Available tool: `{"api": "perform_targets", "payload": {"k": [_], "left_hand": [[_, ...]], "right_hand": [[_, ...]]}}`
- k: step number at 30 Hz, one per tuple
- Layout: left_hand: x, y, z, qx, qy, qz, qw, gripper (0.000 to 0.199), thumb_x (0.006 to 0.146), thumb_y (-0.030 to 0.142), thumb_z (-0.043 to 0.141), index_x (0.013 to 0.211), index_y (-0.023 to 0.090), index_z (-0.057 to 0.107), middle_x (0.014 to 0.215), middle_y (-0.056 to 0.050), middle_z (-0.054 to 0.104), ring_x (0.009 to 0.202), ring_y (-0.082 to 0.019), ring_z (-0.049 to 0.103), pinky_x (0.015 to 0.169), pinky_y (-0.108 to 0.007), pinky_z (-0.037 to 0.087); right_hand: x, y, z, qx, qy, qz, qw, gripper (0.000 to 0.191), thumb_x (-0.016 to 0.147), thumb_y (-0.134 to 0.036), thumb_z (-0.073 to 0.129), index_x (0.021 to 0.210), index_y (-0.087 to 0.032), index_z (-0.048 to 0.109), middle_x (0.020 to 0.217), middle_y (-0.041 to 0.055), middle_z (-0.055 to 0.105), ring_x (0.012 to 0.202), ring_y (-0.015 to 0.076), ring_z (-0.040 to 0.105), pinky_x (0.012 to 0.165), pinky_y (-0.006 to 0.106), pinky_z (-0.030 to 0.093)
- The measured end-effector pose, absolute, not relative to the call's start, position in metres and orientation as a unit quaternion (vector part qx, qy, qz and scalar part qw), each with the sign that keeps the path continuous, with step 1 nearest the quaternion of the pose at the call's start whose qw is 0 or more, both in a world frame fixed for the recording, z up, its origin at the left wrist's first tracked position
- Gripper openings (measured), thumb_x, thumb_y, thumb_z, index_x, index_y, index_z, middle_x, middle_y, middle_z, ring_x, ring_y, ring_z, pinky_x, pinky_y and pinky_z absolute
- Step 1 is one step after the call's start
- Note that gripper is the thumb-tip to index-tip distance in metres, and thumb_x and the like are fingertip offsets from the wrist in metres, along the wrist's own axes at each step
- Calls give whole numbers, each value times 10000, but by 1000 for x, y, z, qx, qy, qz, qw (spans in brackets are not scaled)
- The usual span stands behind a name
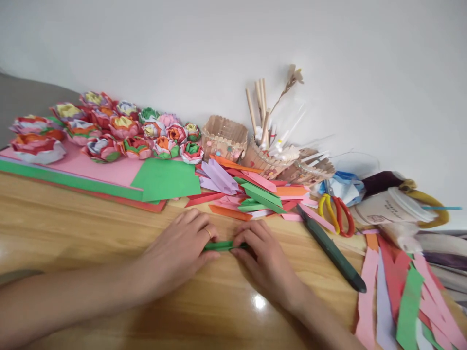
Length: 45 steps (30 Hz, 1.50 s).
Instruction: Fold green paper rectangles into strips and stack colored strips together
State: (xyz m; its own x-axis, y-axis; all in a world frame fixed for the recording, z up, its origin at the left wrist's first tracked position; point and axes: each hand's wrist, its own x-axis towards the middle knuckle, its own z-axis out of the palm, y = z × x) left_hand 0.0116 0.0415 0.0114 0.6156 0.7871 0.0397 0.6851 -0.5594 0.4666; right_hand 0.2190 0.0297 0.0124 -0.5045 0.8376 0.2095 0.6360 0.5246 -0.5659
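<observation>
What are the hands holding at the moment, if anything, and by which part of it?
The left hand and right hand hold a narrow green paper strip, one at each end, with its middle showing between them.

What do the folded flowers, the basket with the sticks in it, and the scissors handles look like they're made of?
Folded flowers: matte colored paper, judging by the crisp creases and flat, layered petals.
Basket with the sticks: probably unpainted wooden craft slats, given the pale tan, scalloped strips.
Scissors handles: likely smooth plastic, from their solid red and yellow color and rounded loops.
</observation>
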Motion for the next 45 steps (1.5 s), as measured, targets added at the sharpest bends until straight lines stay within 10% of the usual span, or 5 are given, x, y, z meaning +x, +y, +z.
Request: {"api": "perform_targets", "payload": {"k": [17,26,34,40,45], "left_hand": [[14,30,4,917,256,305,8,393,992,142,249,812,183,596,581,20,629,519,-139,565,513,-245,395],[9,34,10,926,211,298,95,333,937,81,264,982,145,588,666,-13,675,543,-141,621,498,-233,471],[0,37,12,895,208,342,197,221,940,97,408,982,182,607,718,-6,701,580,-132,639,527,-222,474],[-3,43,20,882,204,336,258,262,965,142,388,1142,217,566,710,6,687,589,-109,648,575,-183,508],[-16,50,39,908,264,284,159,293,958,135,357,1001,237,628,766,13,726,631,-112,682,589,-182,522]], "right_hand": [[213,7,22,-326,-916,23,233,249,963,-144,382,800,-146,570,569,-9,549,486,126,414,471,290,258],[231,13,39,-295,-932,103,186,357,1022,-170,224,1035,-109,576,709,36,641,621,131,546,555,243,385],[241,16,31,-333,-899,85,273,274,978,-237,446,745,-161,570,522,-36,525,450,88,434,463,245,289],[246,26,35,-308,-903,144,262,209,968,-121,360,988,-147,567,680,8,607,582,111,518,519,220,368],[257,31,38,-327,-902,100,262,274,913,-50,338,1024,-177,554,702,5,595,612,120,548,541,220,417]]}}
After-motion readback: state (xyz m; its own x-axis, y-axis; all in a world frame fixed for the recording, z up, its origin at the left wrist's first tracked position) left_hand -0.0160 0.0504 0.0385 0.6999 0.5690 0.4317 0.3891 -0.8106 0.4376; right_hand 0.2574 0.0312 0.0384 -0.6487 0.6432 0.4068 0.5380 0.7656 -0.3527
